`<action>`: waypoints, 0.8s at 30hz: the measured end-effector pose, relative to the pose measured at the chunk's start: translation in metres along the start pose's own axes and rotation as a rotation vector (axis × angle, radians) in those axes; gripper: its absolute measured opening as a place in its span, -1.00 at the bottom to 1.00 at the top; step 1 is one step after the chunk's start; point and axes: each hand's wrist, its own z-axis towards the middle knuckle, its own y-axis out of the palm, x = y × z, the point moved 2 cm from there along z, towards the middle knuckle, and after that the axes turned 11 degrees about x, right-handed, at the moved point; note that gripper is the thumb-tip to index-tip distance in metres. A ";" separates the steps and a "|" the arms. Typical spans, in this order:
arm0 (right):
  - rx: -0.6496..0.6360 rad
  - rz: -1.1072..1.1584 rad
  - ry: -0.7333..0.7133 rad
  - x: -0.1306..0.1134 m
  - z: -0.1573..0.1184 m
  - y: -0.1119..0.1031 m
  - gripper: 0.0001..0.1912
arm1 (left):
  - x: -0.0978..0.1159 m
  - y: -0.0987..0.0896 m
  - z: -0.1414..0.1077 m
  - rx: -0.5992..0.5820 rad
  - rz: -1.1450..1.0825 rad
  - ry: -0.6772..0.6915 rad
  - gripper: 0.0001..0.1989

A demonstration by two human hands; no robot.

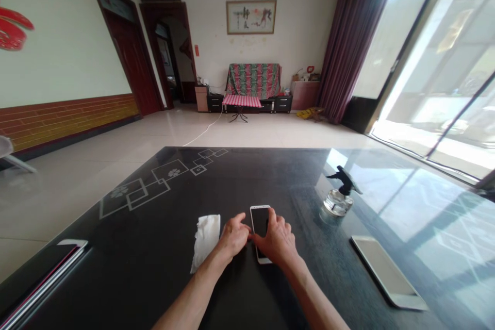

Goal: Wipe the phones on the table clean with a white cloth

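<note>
A white-framed smartphone (260,219) with a dark screen lies face up on the black tabletop. My right hand (279,240) spans it from above, fingers by the right edge and thumb reaching across to the left edge; the hand covers part of the screen. At the phone's left side is my left hand (234,236), loosely bent, index finger and thumb apart, with nothing visible in it. Its thumb tip comes close to my right thumb; whether they touch I cannot tell. Left of that hand lies a folded white tissue (207,240).
A clear spray bottle (339,202) with a black trigger head stands at right. Nearer me lies a pale tablet (389,273). A dark, silver-edged device (46,281) is at the left edge. The black table (263,165) carries a white square pattern; windows reflect on its right side.
</note>
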 end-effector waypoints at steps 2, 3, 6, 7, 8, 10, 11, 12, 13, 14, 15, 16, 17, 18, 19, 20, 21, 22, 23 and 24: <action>0.022 -0.019 0.011 -0.004 -0.004 0.004 -0.09 | -0.007 0.000 0.003 0.074 -0.004 -0.026 -0.40; 0.036 -0.030 0.014 -0.006 -0.006 0.006 -0.08 | -0.010 0.001 0.004 0.097 -0.003 -0.031 -0.42; 0.061 -0.040 0.015 -0.010 -0.009 0.009 -0.14 | -0.014 0.001 0.006 0.133 0.012 -0.034 -0.46; 0.069 -0.043 0.020 -0.011 -0.010 0.010 -0.15 | -0.014 0.001 0.006 0.141 0.023 -0.034 -0.47; 0.076 -0.044 0.024 -0.011 -0.010 0.010 -0.14 | -0.013 0.001 0.007 0.145 0.035 -0.034 -0.48; 0.087 -0.048 0.034 -0.010 -0.011 0.008 -0.13 | -0.009 0.000 0.007 0.147 0.062 -0.026 -0.50; 0.091 -0.049 0.035 -0.008 -0.011 0.007 -0.12 | -0.007 -0.001 0.006 0.148 0.075 -0.023 -0.52; 0.094 -0.050 0.035 -0.005 -0.012 0.005 -0.12 | -0.005 -0.002 0.004 0.150 0.087 -0.017 -0.53; 0.095 -0.052 0.033 0.000 -0.014 0.003 -0.11 | -0.003 -0.002 0.002 0.152 0.097 -0.011 -0.55; 0.096 -0.055 0.031 0.006 -0.016 0.000 -0.11 | 0.000 -0.002 0.000 0.155 0.106 -0.001 -0.56; 0.098 -0.059 0.028 0.013 -0.018 -0.003 -0.11 | 0.002 -0.002 -0.003 0.157 0.113 0.012 -0.56; 0.099 -0.064 0.028 0.022 -0.021 -0.007 -0.10 | 0.005 -0.001 -0.007 0.159 0.119 0.028 -0.57; 0.105 -0.072 0.024 0.032 -0.023 -0.012 -0.10 | 0.008 0.000 -0.010 0.160 0.123 0.045 -0.58; 0.108 -0.080 0.024 0.043 -0.025 -0.017 -0.10 | 0.011 0.002 -0.013 0.159 0.127 0.062 -0.58; 0.108 -0.089 0.028 0.054 -0.027 -0.023 -0.10 | 0.014 0.005 -0.016 0.158 0.131 0.080 -0.58; 0.104 -0.098 0.034 0.065 -0.028 -0.029 -0.11 | 0.017 0.008 -0.019 0.157 0.136 0.097 -0.59; 0.100 -0.106 0.045 0.075 -0.029 -0.034 -0.13 | 0.019 0.011 -0.021 0.155 0.141 0.115 -0.59; 0.094 -0.113 0.055 0.084 -0.030 -0.039 -0.15 | 0.022 0.014 -0.022 0.153 0.148 0.133 -0.59; 0.090 -0.118 0.062 0.091 -0.031 -0.044 -0.16 | 0.023 0.017 -0.022 0.153 0.156 0.149 -0.60; 0.086 -0.122 0.069 0.096 -0.032 -0.048 -0.17 | 0.024 0.019 -0.022 0.152 0.164 0.164 -0.60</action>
